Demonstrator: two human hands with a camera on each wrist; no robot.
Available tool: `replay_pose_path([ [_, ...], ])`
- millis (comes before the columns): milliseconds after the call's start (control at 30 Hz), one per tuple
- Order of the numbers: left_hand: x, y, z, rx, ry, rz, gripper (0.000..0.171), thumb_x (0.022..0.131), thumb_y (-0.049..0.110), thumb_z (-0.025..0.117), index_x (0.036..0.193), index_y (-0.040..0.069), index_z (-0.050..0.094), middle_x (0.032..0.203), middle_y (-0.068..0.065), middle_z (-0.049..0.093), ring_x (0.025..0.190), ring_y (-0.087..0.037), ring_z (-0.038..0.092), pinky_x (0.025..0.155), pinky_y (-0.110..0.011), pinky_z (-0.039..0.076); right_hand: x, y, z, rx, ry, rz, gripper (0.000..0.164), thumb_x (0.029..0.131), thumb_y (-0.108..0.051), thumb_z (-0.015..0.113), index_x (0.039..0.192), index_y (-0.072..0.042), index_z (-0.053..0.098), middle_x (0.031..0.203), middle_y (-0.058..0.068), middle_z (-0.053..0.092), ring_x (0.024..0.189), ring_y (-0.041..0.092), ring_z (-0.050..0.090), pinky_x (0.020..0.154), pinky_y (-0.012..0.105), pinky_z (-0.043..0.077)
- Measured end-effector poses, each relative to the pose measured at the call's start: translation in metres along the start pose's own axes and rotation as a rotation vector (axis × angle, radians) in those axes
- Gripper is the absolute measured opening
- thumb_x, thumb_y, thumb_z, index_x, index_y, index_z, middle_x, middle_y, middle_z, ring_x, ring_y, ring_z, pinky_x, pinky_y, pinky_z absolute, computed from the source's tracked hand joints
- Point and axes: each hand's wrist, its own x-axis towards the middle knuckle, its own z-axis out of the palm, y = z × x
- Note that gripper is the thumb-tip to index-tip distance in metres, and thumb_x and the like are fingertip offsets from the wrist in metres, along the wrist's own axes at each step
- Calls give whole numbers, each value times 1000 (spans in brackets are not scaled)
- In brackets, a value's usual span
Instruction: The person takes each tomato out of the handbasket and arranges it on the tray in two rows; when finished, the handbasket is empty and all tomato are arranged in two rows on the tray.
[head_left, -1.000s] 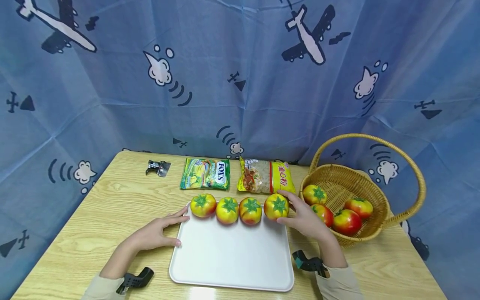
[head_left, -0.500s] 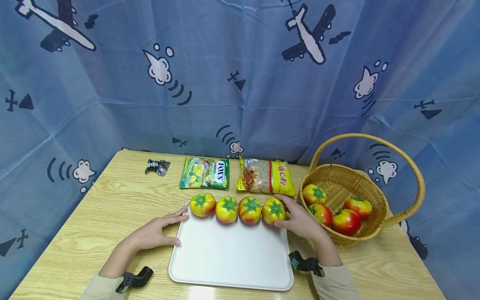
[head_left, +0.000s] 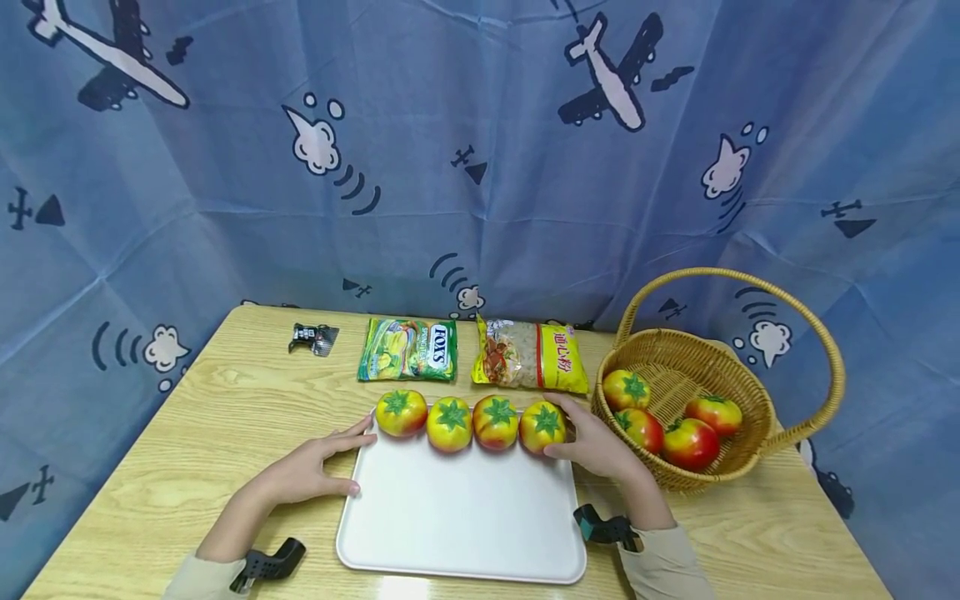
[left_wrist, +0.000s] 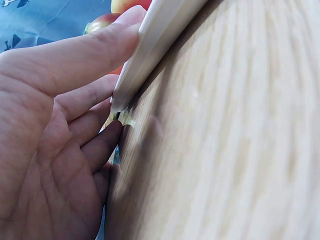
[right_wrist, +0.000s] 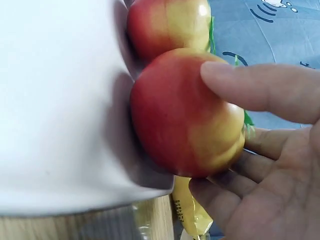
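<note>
A white tray lies on the table with several red-and-yellow tomatoes with green leafy tops in a row along its far edge. My right hand holds the rightmost tomato at the tray's far right corner. In the right wrist view, the thumb presses that tomato from above while fingers curve under its far side. My left hand rests at the tray's left edge with fingers spread. The left wrist view shows thumb and fingertips touching the outer rim. Two middle tomatoes and a left one sit alongside.
A wicker basket with a tall handle stands right of the tray, with several tomatoes inside. Behind the tray lie a green candy bag and a yellow pasta bag. A small black packet is at the back left.
My right hand has shifted the rightmost tomato slightly left and nearer me, closer to its neighbour. My left hand has stayed at the tray's edge.
</note>
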Motion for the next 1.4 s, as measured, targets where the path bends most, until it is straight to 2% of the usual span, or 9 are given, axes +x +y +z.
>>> replay_pose_path([
  [300, 0, -1, 0, 0, 2, 7, 78, 77, 48, 72, 143, 16, 45, 157, -3, 24, 142, -41, 20, 113, -62, 15, 1, 2, -3, 26, -2, -2, 86, 78, -23, 76, 148, -6, 28, 149, 27, 31, 133, 46, 35, 107, 62, 30],
  [500, 0, -1, 1, 0, 1, 6, 78, 77, 48, 71, 143, 16, 45, 157, -3, 23, 141, -42, 19, 112, -64, 16, 1, 5, -2, 43, -7, 22, 89, 77, -25, 77, 149, -7, 27, 148, 27, 32, 133, 46, 35, 108, 63, 28],
  [733, 0, -1, 0, -4, -1, 2, 78, 77, 48, 72, 143, 16, 45, 157, -2, 23, 141, -44, 18, 112, -65, 16, 3, 9, -1, 60, -3, 45, 94, 75, -27, 79, 150, -8, 25, 149, 27, 31, 131, 44, 38, 107, 61, 31],
  [967, 0, -2, 1, -4, 0, -3, 78, 76, 48, 72, 143, 17, 45, 157, -1, 23, 141, -44, 17, 112, -65, 15, 2, 7, -2, 61, 6, 44, 97, 75, -31, 79, 150, -6, 23, 153, 24, 26, 138, 44, 28, 111, 61, 25],
  [1167, 0, -3, 1, -5, 1, 4, 78, 76, 48, 72, 143, 17, 45, 157, -2, 23, 141, -44, 17, 112, -65, 15, -1, 2, -7, 144, 26, 12, 91, 80, -27, 76, 150, -4, 23, 155, 23, 20, 141, 44, 20, 114, 55, 23],
  [1400, 0, -2, 1, 1, -4, 3, 78, 77, 48, 71, 143, 17, 44, 157, -2, 23, 141, -44, 18, 111, -65, 16, -9, -9, -18, 156, 68, -51, 79, 84, -24, 72, 147, -2, 29, 152, 22, 29, 140, 42, 25, 114, 53, 23],
])
